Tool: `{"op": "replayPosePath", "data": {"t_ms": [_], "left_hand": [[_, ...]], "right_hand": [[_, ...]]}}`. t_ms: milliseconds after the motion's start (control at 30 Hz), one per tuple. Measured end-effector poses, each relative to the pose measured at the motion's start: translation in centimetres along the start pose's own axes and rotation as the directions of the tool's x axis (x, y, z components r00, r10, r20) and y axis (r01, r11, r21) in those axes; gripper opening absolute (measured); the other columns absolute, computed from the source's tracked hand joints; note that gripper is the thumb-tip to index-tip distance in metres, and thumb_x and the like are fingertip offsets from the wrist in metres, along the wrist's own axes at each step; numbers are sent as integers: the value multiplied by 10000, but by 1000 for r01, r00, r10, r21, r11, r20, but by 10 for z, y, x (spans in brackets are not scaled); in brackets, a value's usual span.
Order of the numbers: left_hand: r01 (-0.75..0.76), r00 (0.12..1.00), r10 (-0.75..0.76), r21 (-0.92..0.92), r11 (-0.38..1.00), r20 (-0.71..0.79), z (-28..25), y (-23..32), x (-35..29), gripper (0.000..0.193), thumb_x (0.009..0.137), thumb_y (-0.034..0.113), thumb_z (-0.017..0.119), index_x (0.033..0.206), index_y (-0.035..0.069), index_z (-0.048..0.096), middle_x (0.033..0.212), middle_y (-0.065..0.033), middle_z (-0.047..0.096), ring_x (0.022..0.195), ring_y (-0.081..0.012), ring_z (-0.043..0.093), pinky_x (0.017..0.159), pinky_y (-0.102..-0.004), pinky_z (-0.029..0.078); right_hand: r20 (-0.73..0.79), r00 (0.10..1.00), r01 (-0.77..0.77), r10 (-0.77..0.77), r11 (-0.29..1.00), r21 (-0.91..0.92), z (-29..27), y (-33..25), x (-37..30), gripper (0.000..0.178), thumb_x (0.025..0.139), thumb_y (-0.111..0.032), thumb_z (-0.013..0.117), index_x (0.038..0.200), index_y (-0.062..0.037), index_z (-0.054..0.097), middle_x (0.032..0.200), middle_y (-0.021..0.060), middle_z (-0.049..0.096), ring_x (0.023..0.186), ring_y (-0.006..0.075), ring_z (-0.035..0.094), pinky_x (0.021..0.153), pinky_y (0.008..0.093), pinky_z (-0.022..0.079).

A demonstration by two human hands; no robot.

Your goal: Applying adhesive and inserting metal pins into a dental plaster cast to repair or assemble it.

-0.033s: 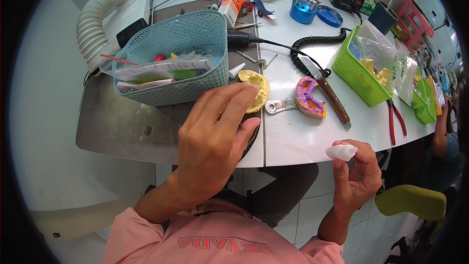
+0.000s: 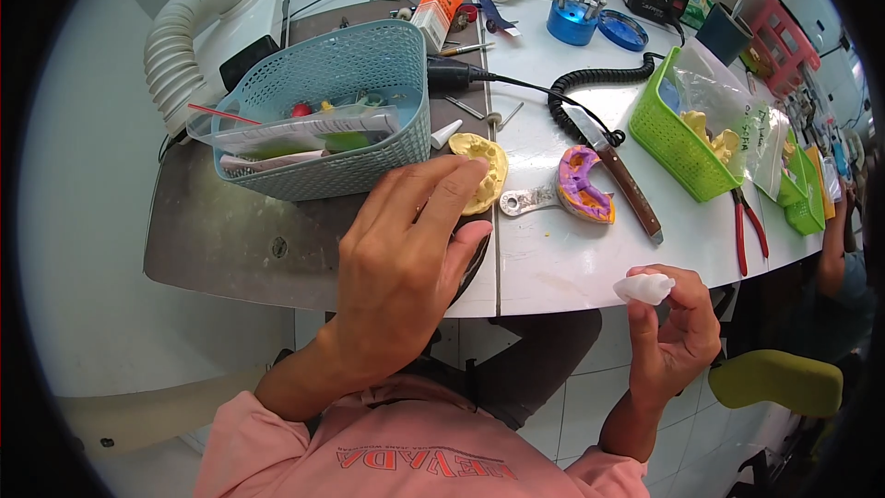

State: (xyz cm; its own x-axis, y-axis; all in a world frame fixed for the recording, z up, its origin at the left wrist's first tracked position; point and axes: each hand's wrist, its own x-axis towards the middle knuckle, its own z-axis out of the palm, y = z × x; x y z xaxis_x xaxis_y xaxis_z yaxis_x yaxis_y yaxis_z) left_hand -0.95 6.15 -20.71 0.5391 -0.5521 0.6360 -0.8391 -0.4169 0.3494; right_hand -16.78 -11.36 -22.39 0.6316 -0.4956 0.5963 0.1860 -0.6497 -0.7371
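My left hand (image 2: pixel 396 249) reaches over the near side of a yellow plaster dental cast (image 2: pixel 495 161). Its fingers are stretched out, with the thumb apart. The index fingertip overlaps the cast's inner side; whether it touches I cannot tell. Off the table's front edge, my right hand (image 2: pixel 678 332) pinches a small white lump (image 2: pixel 647 289) between thumb and fingers; its material is unclear, like a soft wad. Between the hands lies a purple and orange dental impression (image 2: pixel 576 186) in a metal tray with a flat handle (image 2: pixel 527 202).
A blue-grey basket (image 2: pixel 332 175) with papers stands behind my left hand. A wooden-handled knife (image 2: pixel 631 192) lies beside the impression, near a coiled black cord (image 2: pixel 590 78). Further right are a green basket (image 2: pixel 678 152) and red-handled pliers (image 2: pixel 740 240). Another person's arm (image 2: pixel 834 244) shows at far right.
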Motion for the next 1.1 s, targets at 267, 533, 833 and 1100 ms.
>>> {"op": "replayPosePath", "data": {"t_ms": [267,533,833,1100], "left_hand": [[0,1000,1,-15,1000,29,10,-8,0,409,730,24,772,1118,24,644,996,-125,685,849,-294,661,734,-359,528],[49,998,-46,-74,996,45,-9,-7,-11,480,716,-44,753,1177,18,631,992,-124,696,874,-237,694,771,-308,553],[198,978,-160,-359,912,133,-16,-8,-24,507,708,-60,747,1195,3,622,1036,-122,685,897,-191,692,811,-287,554],[91,995,-99,-301,949,-11,-4,-15,-33,500,694,-95,734,1176,-18,626,1002,-134,690,880,-232,687,793,-312,546]], "right_hand": [[21,1000,-2,2,1000,8,-1,5,4,188,759,-2,746,923,1,654,865,126,714,827,226,684,739,292,522],[96,994,56,-55,998,-9,6,-6,13,235,694,25,760,910,10,669,840,133,708,772,238,688,693,302,533],[133,991,44,-22,986,-163,6,-19,13,236,683,32,750,905,22,669,814,134,694,729,217,674,681,287,517],[38,995,-73,95,919,-387,-56,-3,0,227,720,53,717,943,37,675,842,129,681,713,175,636,657,261,493]]}}
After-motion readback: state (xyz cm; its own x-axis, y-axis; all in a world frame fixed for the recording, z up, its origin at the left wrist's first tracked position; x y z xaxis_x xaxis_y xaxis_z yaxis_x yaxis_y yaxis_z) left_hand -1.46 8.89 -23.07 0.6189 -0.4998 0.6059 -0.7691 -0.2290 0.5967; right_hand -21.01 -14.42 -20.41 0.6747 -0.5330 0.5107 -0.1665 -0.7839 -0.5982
